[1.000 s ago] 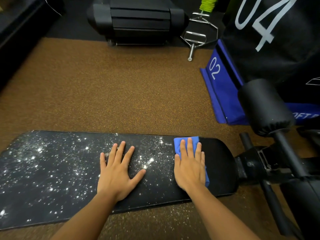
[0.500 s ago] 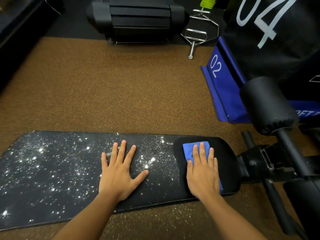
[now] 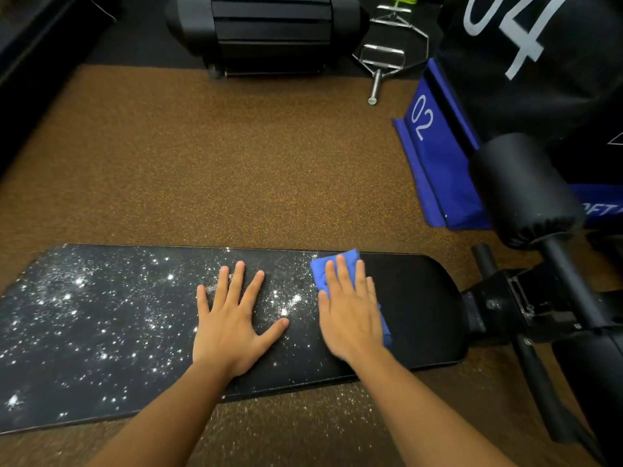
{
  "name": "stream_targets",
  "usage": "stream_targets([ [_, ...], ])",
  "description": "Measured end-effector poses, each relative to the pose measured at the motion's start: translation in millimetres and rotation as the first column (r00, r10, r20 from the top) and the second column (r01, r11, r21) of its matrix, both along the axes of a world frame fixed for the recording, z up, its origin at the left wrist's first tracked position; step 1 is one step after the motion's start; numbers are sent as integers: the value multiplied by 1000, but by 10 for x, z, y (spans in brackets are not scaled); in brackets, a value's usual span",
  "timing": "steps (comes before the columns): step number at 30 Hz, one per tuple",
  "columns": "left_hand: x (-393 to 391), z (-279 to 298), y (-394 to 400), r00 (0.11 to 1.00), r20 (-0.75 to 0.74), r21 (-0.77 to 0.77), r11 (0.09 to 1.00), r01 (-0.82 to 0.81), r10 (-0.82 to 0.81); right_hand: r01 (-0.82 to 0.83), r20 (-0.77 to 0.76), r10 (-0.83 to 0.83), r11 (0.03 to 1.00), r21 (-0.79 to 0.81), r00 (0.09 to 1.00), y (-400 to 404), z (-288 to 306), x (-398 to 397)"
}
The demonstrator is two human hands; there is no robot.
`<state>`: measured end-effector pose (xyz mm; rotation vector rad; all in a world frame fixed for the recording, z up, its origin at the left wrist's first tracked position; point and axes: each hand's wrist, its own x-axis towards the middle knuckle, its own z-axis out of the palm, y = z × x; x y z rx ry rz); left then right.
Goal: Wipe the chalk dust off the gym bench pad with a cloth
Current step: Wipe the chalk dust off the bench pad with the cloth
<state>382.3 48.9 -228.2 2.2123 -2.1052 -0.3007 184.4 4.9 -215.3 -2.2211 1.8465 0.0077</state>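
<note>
Stretching across the brown speckled floor (image 3: 236,183), the black bench pad (image 3: 101,332) is dusted with white chalk specks over its left and middle parts, while its right end looks clean. A blue cloth (image 3: 337,264) lies on the pad's far edge right of centre, mostly hidden under the right hand (image 3: 350,311), whose straight fingers sit close together pressing it flat. The left hand (image 3: 232,321) rests just beside, fingers spread wide on the dusty patch. Half a second ago the cloth and right hand were farther right, on the clean end; the left hand has not moved. Beyond, a blue mat (image 3: 435,156) reads "02" and a black cover (image 3: 539,62) reads "04", its top cut off. Other white lettering at the right edge is too cropped to read.
</note>
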Motion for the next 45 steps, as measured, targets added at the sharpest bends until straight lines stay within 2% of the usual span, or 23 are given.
stream_targets([
  [4,11,6,11,1000,4,5,1000,3,-3,-56,14,56,998,-38,998,431,-31,-106],
  [7,8,13,9,1000,5,10,1000,10,-10,-14,5,14,999,-52,1000,575,-59,-348],
  [13,3,31,10,1000,-2,14,1000,5,-5,183,-29,-185,982,-53,982,148,-44,-310],
  [17,-1,38,-6,1000,-22,11,1000,-1,1,235,-36,-235,972,-19,971,-125,-56,-102],
  [23,12,19,6,1000,-23,5,1000,-6,6,146,-40,-146,989,-2,989,-129,-25,33],
  [26,10,4,6,1000,-31,-10,1000,-5,5,34,-26,-35,999,-12,999,107,-5,69],
  [30,24,-9,16,999,-43,-20,1000,-2,1,-34,-12,33,998,-52,999,439,-32,10],
  [35,28,2,28,999,-49,-15,1000,12,-13,9,-19,-10,999,-43,1000,490,-58,-169],
  [45,45,-32,23,999,-49,-33,999,10,-12,187,-36,-187,982,10,982,-55,22,67],
])
